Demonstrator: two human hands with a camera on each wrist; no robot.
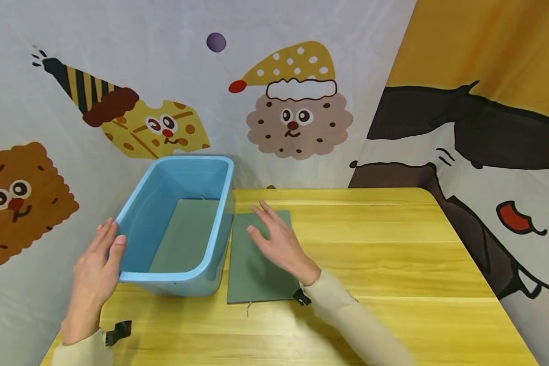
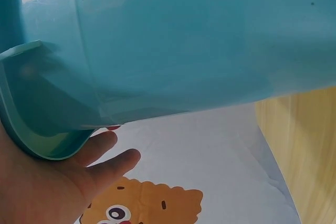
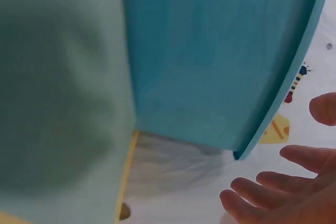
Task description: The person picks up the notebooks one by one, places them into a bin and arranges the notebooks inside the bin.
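Item: blue bin, at the left part of the bench; near-left rim corner against the palm of my left grip, fingers extended and uncurled, touching without clamping. Contents: one green sheet, flat on the bin's floor, well inside the rim. Item: second green sheet, flat on the bench just right of the bin, under my right grip, fingers apart, holding nothing. Backdrop: white cloth printed with cartoon figures.
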